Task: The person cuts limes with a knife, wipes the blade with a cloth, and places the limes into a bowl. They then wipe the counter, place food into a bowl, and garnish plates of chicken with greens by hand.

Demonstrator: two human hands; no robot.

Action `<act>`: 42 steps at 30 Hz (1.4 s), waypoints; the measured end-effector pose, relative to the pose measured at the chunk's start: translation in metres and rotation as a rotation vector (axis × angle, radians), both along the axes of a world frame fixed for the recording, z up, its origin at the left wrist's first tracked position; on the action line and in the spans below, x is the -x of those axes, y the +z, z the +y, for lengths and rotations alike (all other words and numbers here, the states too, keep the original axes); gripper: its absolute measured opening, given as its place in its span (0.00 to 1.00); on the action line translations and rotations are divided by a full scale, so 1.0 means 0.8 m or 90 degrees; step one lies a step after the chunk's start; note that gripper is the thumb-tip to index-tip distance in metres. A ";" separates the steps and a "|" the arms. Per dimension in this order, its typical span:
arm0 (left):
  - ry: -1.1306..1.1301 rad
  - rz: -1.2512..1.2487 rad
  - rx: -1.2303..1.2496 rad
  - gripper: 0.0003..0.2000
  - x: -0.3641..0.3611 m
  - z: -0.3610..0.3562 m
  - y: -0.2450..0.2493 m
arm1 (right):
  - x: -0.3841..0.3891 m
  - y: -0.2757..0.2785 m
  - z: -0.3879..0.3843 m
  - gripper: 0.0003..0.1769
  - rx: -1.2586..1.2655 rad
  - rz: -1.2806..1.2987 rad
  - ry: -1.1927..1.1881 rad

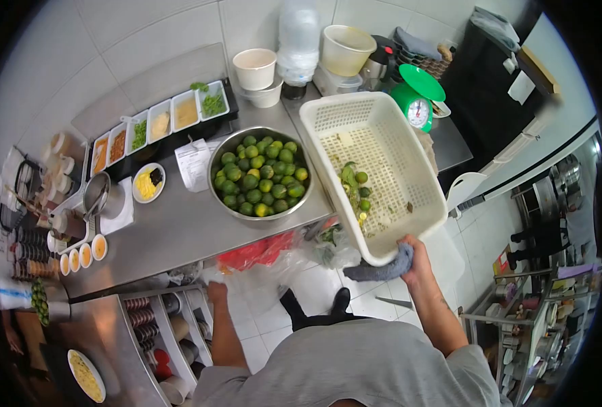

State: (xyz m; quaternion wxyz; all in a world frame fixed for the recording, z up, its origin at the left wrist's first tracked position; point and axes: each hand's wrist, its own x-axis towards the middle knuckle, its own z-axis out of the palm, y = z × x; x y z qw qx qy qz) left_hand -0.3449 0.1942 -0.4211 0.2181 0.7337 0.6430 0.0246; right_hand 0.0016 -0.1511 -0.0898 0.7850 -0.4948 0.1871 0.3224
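White basket [396, 163]: overhangs the counter [158, 224], a few limes [361, 178] and scraps inside.
Right hand [417, 262]: closed on the basket's near corner with grey cloth [382, 272], probably to steady it.
Left hand [217, 292]: low near the red bag [257, 252]; grip cannot be told.
Steel bowl [227, 144]: beside the basket, keeping many limes together.

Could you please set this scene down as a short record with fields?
Left hand: low, near the red bag; nothing visible in it
Right hand: holding a grey cloth at the near edge of the basket
Basket: white, perforated; a few limes and scraps inside
Bowl: metal, heaped with limes, on the counter
Scale: green, beyond the basket
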 end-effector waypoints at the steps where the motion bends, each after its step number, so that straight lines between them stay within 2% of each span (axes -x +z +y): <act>1: -0.076 0.030 0.028 0.09 0.020 -0.025 0.000 | 0.005 0.011 -0.011 0.10 0.002 -0.005 -0.015; 3: -0.151 0.060 0.254 0.09 0.026 -0.070 0.023 | 0.021 0.048 -0.035 0.11 0.011 -0.008 -0.049; 5: -0.223 0.095 0.480 0.11 0.011 -0.130 0.083 | 0.023 0.065 -0.076 0.12 0.014 0.002 -0.080; 7: -0.638 0.291 0.589 0.13 -0.064 -0.161 0.144 | 0.027 0.088 -0.113 0.12 0.035 -0.011 -0.116; 9: -0.857 0.244 0.555 0.13 -0.135 -0.187 0.171 | 0.025 0.071 -0.180 0.17 0.033 -0.043 -0.129; 11: -0.885 -0.052 0.459 0.11 -0.205 -0.212 0.220 | 0.031 0.054 -0.245 0.20 0.044 -0.049 -0.168; 12: -0.927 -0.179 0.289 0.09 -0.244 -0.221 0.229 | 0.036 0.046 -0.273 0.21 0.053 -0.041 -0.199; 13: -0.877 -0.223 0.271 0.08 -0.288 -0.235 0.291 | 0.041 0.037 -0.298 0.21 0.061 -0.034 -0.229; 16: -0.879 -0.449 0.045 0.06 -0.402 -0.263 0.340 | 0.062 0.007 -0.367 0.22 0.082 -0.035 -0.271; 18: -0.840 -0.454 -0.044 0.09 -0.456 -0.289 0.376 | 0.074 -0.033 -0.428 0.22 0.085 -0.037 -0.295; 20: -0.798 -0.525 -0.158 0.14 -0.513 -0.309 0.379 | 0.087 -0.075 -0.473 0.20 0.097 -0.025 -0.330; 23: -0.725 -0.462 -0.321 0.16 -0.574 -0.316 0.376 | 0.099 -0.141 -0.520 0.15 0.123 -0.007 -0.383; 25: -0.702 -0.400 -0.309 0.17 -0.602 -0.310 0.360 | 0.099 -0.218 -0.559 0.12 0.147 -0.013 -0.388; 28: -0.707 -0.354 -0.279 0.16 -0.630 -0.287 0.334 | 0.082 -0.300 -0.562 0.08 0.056 0.056 -0.420; 30: -0.709 -0.357 -0.252 0.14 -0.638 -0.276 0.335 | 0.061 -0.366 -0.558 0.09 0.029 0.072 -0.429; 32: -0.700 -0.377 -0.224 0.12 -0.647 -0.267 0.351 | 0.048 -0.382 -0.545 0.10 -0.002 0.096 -0.440; 35: -0.702 -0.404 -0.293 0.09 -0.669 -0.255 0.376 | 0.027 -0.387 -0.508 0.12 -0.045 0.135 -0.455; 38: -0.684 -0.377 -0.343 0.10 -0.698 -0.236 0.364 | 0.009 -0.439 -0.502 0.15 -0.062 0.170 -0.449; 41: -0.698 -0.332 -0.279 0.12 -0.728 -0.214 0.337 | 0.009 -0.470 -0.498 0.17 -0.032 0.235 -0.441; 42: -0.693 -0.346 -0.240 0.14 -0.731 -0.216 0.341 | 0.007 -0.459 -0.489 0.17 0.016 0.243 -0.440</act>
